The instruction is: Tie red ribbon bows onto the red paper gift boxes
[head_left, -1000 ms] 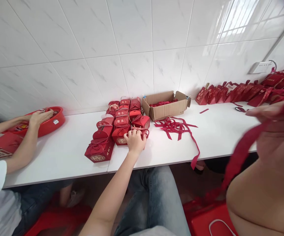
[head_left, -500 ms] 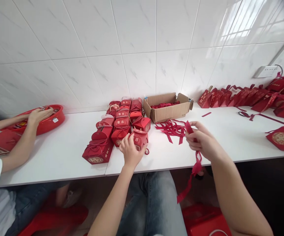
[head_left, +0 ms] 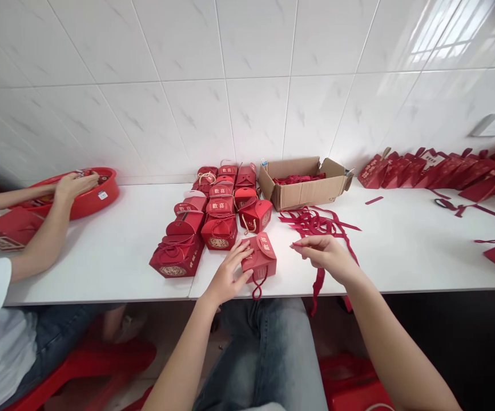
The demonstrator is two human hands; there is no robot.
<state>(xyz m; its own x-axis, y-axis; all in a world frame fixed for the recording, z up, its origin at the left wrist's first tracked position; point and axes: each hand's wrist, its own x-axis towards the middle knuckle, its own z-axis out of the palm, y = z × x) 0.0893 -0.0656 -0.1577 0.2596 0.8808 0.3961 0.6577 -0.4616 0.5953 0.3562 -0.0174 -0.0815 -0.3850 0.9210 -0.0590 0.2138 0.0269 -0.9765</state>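
Observation:
A red gift box (head_left: 259, 264) with gold lettering and a folded top sits near the table's front edge. A dark red cord loop (head_left: 257, 289) hangs from its front. My left hand (head_left: 230, 269) grips the box's left side, fingers over the top and thumb at the front. To the right, apart from the box, my right hand (head_left: 325, 256) hovers with fingers stretched towards it, tips near each other, with nothing visible in them. Red ribbons (head_left: 311, 220) lie in a tangle behind that hand; ribbon ends (head_left: 317, 288) drape over the edge below it.
Several red gift boxes (head_left: 219, 231) stand in rows at centre left. Behind the ribbons is a cardboard box (head_left: 309, 197) with red material inside. More red boxes (head_left: 439, 170) line the wall at right. On the left, another person's hand (head_left: 76, 185) is in a red basin (head_left: 109, 194).
My right hand has let go of the ribbon and moved left towards the box. The held box has come nearer the edge and turned, away from the grouped boxes. The view has shifted slightly.

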